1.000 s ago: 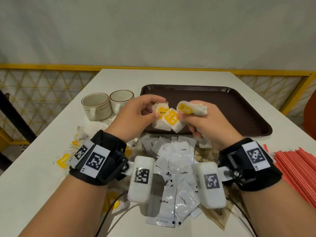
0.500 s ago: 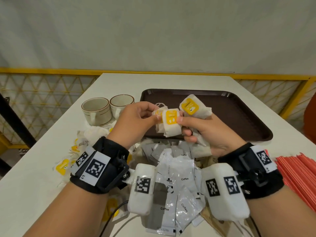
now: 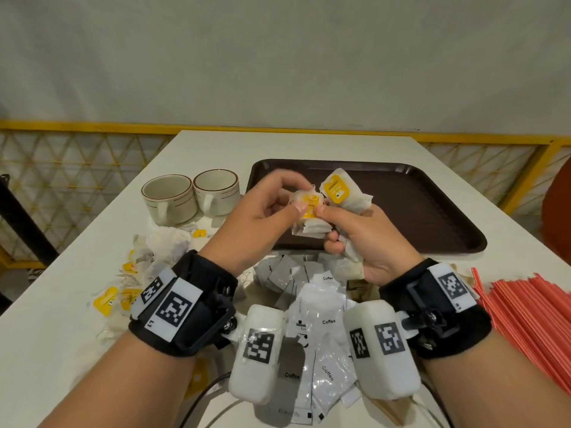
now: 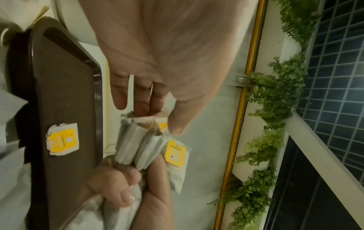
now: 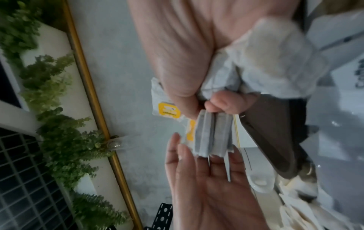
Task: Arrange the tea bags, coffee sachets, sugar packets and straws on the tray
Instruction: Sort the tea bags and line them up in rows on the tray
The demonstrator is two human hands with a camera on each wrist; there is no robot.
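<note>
Both hands hover over the near edge of the dark brown tray (image 3: 417, 211). My right hand (image 3: 327, 223) grips a bundle of white tea bags (image 3: 336, 188) with yellow tags, more bags bunched in its palm (image 5: 271, 65). My left hand (image 3: 301, 202) pinches the top of the middle tea bag (image 3: 309, 208) in that bundle, thumb on its yellow tag. In the left wrist view the left fingers (image 4: 141, 99) and thumb close on the upper end of the tea bags (image 4: 138, 143). A yellow tag (image 4: 63, 140) shows against the tray; I cannot tell whether it lies on it.
A heap of silver coffee sachets (image 3: 321, 319) lies below my wrists. Loose tea bags (image 3: 167, 242) are scattered at the left, near two cups (image 3: 170, 196). Red straws (image 3: 531, 310) are piled at the right. A yellow railing (image 3: 92, 126) borders the table.
The left hand has pushed its tea bag against the right hand's bundle, and both thumbs now meet on it. The right wrist has turned slightly.
</note>
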